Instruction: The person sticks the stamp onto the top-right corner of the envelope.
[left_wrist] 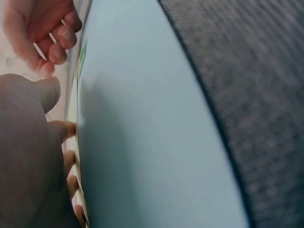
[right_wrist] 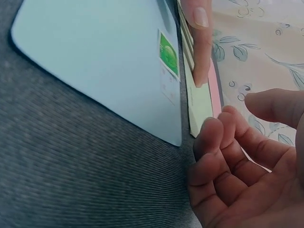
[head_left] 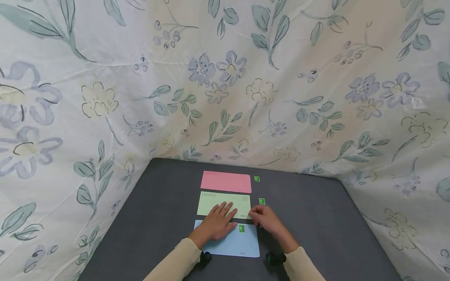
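Three envelopes lie in a column on a dark table: pink (head_left: 226, 182) farthest, light green (head_left: 207, 203) in the middle, blue (head_left: 242, 245) nearest. My left hand (head_left: 217, 225) rests with spread fingers on the green envelope, its palm side over the blue one's upper edge. By the green envelope's lower right corner is my right hand (head_left: 267, 219); in the right wrist view its fingers (right_wrist: 208, 135) bend loosely, thumb apart, with nothing visible between them. A green stamp (head_left: 241, 228) sits on the blue envelope, tilted off a printed box in the right wrist view.
Two more green stamps lie on the table (head_left: 306, 222), one stamp (head_left: 261, 201) right of the green envelope, another stamp (head_left: 257, 178) right of the pink one. Floral cloth (head_left: 225, 117) hangs around the table's back and sides.
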A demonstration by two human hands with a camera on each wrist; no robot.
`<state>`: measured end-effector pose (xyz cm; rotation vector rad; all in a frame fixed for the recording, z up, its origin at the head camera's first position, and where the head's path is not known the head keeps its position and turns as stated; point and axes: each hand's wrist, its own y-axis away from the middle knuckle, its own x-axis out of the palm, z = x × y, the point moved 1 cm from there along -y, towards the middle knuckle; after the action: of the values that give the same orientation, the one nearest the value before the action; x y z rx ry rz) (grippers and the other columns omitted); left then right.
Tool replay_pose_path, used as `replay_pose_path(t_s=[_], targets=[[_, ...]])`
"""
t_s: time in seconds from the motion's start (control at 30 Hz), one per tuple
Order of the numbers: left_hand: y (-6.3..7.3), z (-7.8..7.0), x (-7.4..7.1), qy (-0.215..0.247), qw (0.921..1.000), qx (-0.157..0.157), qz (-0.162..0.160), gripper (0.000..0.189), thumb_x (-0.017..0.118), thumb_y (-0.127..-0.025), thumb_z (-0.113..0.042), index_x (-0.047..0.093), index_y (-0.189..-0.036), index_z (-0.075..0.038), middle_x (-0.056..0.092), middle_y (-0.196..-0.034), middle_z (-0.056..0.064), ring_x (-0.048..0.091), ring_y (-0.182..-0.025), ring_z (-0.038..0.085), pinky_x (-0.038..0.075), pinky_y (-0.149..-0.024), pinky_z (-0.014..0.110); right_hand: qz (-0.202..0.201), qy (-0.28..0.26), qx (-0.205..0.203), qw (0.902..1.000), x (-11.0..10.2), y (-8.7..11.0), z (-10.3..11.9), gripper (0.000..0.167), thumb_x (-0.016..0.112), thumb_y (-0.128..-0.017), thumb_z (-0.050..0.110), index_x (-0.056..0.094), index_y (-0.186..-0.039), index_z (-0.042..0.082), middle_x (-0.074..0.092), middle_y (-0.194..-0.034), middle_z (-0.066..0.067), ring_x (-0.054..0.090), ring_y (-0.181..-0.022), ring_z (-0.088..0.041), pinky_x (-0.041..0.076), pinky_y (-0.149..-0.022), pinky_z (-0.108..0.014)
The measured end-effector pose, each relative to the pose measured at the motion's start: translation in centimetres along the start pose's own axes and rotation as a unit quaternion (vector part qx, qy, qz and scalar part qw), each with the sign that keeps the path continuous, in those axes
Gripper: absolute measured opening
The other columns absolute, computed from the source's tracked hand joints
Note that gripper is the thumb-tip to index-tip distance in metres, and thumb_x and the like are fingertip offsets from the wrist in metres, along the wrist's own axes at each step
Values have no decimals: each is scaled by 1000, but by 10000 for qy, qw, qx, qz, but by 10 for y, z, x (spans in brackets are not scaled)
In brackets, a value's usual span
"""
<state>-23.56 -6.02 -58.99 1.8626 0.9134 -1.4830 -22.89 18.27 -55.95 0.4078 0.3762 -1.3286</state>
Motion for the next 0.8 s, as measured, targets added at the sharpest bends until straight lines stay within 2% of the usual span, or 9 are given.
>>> replay_pose_path(t_s=[0.37, 0.6, 0.8], targets=[[5, -5, -11, 119, 9999, 11, 9, 63, 41, -115, -53, 42, -169, -20, 30, -177, 6, 23, -163, 31, 19, -131, 53, -144, 9, 235, 9996, -4, -5, 3, 17, 72, -105, 14, 77, -108, -2, 70, -87, -8, 65, -70, -23, 53, -61, -32], [4, -4, -6, 132, 9999, 4, -17, 64, 41, -115, -54, 43, -169, -21, 30, -177, 5, 23, -164, 30, 18, -131, 52, -218, -33, 278, 9994, -5, -6, -3, 18, 73, -104, 15, 77, -108, -3, 70, -85, -9, 64, -70, -23, 51, -59, -32], [-1, 2, 4, -26, 9999, 10, -102, 65, 40, -114, -56, 41, -170, -24, 28, -178, 3, 21, -164, 28, 18, -131, 51, -512, -73, 371, 9980, -11, -12, -7, 17, 72, -104, 12, 79, -105, -3, 70, -84, -9, 64, -71, -23, 50, -58, -30]])
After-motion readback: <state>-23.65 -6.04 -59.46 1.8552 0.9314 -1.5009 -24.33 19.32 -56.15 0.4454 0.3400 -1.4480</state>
